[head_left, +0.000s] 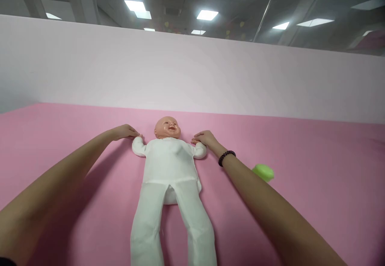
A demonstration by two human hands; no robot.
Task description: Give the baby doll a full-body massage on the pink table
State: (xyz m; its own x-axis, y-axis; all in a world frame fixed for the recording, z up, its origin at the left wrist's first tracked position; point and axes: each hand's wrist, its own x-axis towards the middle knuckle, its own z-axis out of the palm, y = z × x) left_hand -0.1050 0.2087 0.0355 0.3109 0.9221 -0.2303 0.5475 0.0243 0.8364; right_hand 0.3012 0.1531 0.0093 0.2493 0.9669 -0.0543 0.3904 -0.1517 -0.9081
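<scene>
A baby doll point(171, 159) with a bald head and white cloth body lies on its back on the pink surface point(99, 226), head away from me and legs toward me. Both its arms are bent upward beside the head. My left hand point(125, 131) is closed, fingers pinching the doll's small hand on the left side. On the other side, my right hand point(207, 138) has its fingers closed around the doll's other hand. A dark beaded bracelet circles my right wrist. The doll's feet are out of view.
A light green object point(263, 172) lies on the pink surface, partly behind my right forearm; its kind is unclear. A white wall point(192, 73) rises along the far edge of the surface. Above it, glass shows ceiling lights.
</scene>
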